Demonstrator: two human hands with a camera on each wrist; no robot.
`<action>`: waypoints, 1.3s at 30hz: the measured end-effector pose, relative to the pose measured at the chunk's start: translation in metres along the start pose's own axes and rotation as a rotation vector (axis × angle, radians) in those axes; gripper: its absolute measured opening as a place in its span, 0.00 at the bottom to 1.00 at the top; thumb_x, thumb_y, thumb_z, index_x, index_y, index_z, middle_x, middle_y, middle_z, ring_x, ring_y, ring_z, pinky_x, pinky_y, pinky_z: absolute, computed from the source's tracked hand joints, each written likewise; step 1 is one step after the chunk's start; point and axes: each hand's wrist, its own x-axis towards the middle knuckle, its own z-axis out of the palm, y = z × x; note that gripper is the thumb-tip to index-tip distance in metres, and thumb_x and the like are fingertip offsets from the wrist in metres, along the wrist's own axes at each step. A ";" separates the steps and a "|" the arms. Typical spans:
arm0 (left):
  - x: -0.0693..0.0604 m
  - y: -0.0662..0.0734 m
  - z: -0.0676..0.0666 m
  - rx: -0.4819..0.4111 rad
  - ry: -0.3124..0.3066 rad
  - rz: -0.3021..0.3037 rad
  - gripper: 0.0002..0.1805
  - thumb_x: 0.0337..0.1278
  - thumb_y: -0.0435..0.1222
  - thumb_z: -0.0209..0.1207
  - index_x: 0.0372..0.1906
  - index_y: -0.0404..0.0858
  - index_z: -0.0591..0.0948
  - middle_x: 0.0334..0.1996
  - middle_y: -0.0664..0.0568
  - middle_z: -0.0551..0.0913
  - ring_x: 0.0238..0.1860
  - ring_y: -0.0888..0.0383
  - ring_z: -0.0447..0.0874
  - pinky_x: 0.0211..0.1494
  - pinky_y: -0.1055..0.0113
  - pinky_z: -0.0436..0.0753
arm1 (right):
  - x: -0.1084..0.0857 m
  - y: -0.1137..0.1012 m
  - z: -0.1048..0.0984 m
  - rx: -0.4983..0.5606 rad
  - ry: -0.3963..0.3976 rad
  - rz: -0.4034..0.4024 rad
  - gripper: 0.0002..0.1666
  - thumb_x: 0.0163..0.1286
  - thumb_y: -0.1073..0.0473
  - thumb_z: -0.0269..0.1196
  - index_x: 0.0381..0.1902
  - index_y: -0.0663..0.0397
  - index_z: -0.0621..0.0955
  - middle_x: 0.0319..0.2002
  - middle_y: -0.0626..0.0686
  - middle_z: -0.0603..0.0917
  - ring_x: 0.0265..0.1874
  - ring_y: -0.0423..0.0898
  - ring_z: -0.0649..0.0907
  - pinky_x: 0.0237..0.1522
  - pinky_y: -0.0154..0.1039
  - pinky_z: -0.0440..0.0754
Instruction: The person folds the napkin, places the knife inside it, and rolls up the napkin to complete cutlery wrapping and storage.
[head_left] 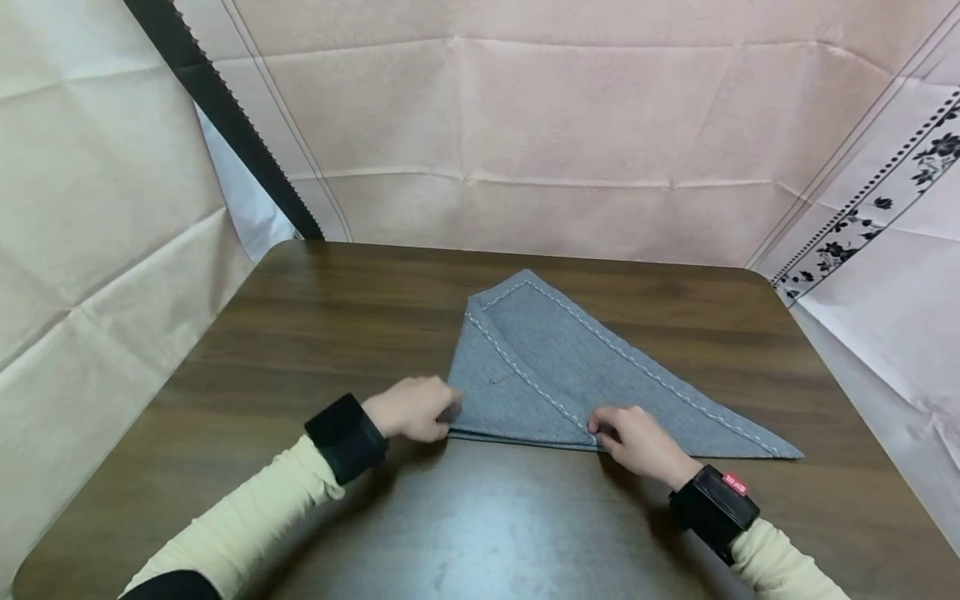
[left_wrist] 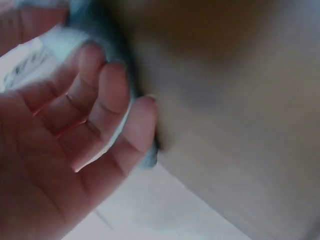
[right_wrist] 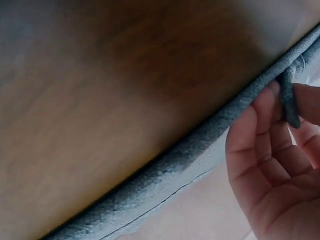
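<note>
A grey-blue cloth (head_left: 585,350) with pale zigzag stitching along its edges lies folded on the table, its layers showing at the near edge. My left hand (head_left: 417,408) is at the cloth's left corner, fingers bent, thumb tip against the fabric; in the left wrist view the hand (left_wrist: 85,120) partly hides that grip. Along the near edge, my right hand (head_left: 637,442) pinches a stitched corner of the upper layer. The right wrist view shows this small flap (right_wrist: 288,100) between thumb and fingers of the hand (right_wrist: 270,155).
Beneath the cloth is a dark brown wooden table (head_left: 330,308) with rounded far corners. Creased pale sheets (head_left: 525,117) hang behind it and at both sides. A black band (head_left: 232,117) runs down the left sheet, and a floral strip (head_left: 862,225) is on the right one.
</note>
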 end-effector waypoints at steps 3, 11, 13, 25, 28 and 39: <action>0.019 -0.011 -0.019 0.027 0.076 -0.018 0.16 0.52 0.37 0.59 0.46 0.35 0.77 0.39 0.46 0.78 0.39 0.52 0.77 0.37 0.59 0.78 | 0.002 0.002 0.001 0.000 -0.028 0.005 0.11 0.56 0.73 0.59 0.27 0.52 0.77 0.22 0.42 0.75 0.21 0.34 0.70 0.25 0.32 0.71; 0.066 -0.048 -0.006 -0.008 -0.167 -0.169 0.37 0.63 0.50 0.47 0.70 0.39 0.51 0.70 0.41 0.46 0.70 0.47 0.42 0.62 0.40 0.49 | 0.005 -0.002 0.015 0.076 -0.064 0.004 0.09 0.57 0.73 0.59 0.27 0.53 0.77 0.22 0.43 0.74 0.21 0.35 0.70 0.24 0.31 0.70; 0.069 -0.055 -0.001 -0.011 -0.221 -0.227 0.40 0.62 0.54 0.47 0.71 0.37 0.48 0.70 0.41 0.43 0.70 0.48 0.38 0.63 0.39 0.46 | 0.006 -0.004 0.016 0.084 -0.059 0.000 0.09 0.56 0.73 0.58 0.27 0.54 0.77 0.21 0.42 0.73 0.21 0.35 0.69 0.24 0.31 0.70; 0.078 -0.069 -0.005 -0.043 -0.232 -0.296 0.54 0.51 0.61 0.51 0.70 0.32 0.42 0.71 0.41 0.38 0.70 0.48 0.33 0.62 0.38 0.42 | 0.007 0.000 0.003 0.095 -0.081 -0.031 0.08 0.55 0.74 0.58 0.29 0.56 0.78 0.23 0.44 0.76 0.21 0.36 0.70 0.24 0.32 0.71; 0.081 -0.069 -0.008 -0.048 -0.223 -0.284 0.55 0.50 0.62 0.52 0.70 0.33 0.43 0.71 0.42 0.38 0.70 0.48 0.31 0.62 0.37 0.41 | 0.008 0.002 -0.001 0.108 -0.097 -0.028 0.08 0.55 0.74 0.58 0.29 0.56 0.78 0.22 0.43 0.74 0.20 0.35 0.69 0.23 0.31 0.70; 0.076 -0.017 -0.007 0.157 0.050 0.000 0.21 0.52 0.48 0.59 0.43 0.35 0.78 0.47 0.42 0.77 0.53 0.49 0.72 0.52 0.50 0.70 | 0.005 0.008 -0.003 0.055 -0.104 0.022 0.10 0.54 0.72 0.61 0.26 0.51 0.77 0.20 0.41 0.72 0.19 0.34 0.66 0.22 0.30 0.66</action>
